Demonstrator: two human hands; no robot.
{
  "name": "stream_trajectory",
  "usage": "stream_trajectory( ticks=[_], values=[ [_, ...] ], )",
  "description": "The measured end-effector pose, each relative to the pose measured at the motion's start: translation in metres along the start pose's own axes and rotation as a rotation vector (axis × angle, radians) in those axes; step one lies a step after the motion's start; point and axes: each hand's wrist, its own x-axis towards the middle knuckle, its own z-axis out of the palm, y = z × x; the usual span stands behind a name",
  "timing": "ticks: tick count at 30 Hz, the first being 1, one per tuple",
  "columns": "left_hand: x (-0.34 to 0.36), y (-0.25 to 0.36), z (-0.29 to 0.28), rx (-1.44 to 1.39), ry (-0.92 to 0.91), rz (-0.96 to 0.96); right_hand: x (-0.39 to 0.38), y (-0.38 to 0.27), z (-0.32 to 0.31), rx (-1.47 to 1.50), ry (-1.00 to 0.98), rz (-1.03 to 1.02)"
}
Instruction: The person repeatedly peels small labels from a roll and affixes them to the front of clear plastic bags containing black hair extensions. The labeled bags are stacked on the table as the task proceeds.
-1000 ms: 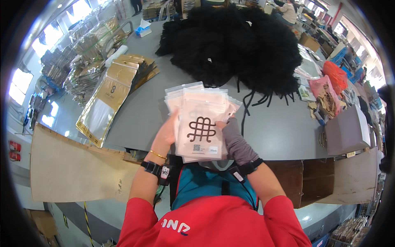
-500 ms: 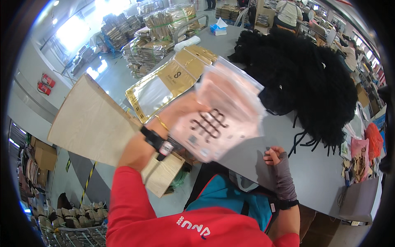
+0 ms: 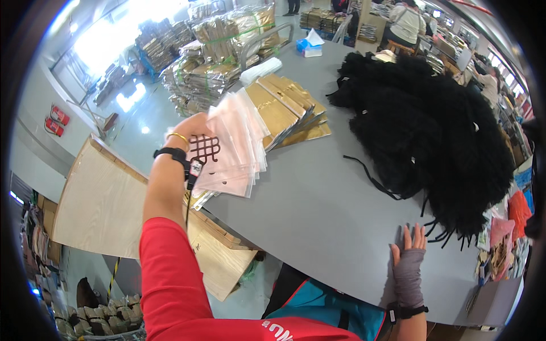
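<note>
My left hand (image 3: 195, 129) grips the left edge of a fanned stack of pink plastic bags (image 3: 236, 128), its fingers partly hidden at the stack. These bags lie at the table's left edge, over the near part of the gold packaging bags (image 3: 278, 105), which fan out beyond them. A dark looped pattern shows on the top pink bag beside my wrist. My right hand (image 3: 409, 245), in a grey fingerless sleeve, rests on the grey table (image 3: 296, 210) with fingers spread and holds nothing. Just beyond it lies a big heap of black fluffy pieces (image 3: 426, 119) with dark straps.
A tissue box (image 3: 310, 45) and a white roll (image 3: 261, 71) sit at the table's far end. Bundled bags (image 3: 227, 57) are piled beyond. A curved wooden board (image 3: 99, 199) stands at the left. Other people (image 3: 405, 24) sit at the far right.
My left hand has carried the pink bags left and down onto the table edge, uncovering the far gold bags. My right hand has moved right, its curled fingers now spread. The view has shifted.
</note>
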Motion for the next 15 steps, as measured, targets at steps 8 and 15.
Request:
stream_trajectory(
  ticks=[8,15],
  values=[
    [-0.025,-0.001,0.043,0.028,0.442,0.022,-0.018,0.134,-0.015,0.050,-0.123,-0.012],
    [-0.082,0.034,0.015,-0.427,0.748,0.004,-0.013,0.166,-0.045,-0.382,-0.265,0.233]
  ],
)
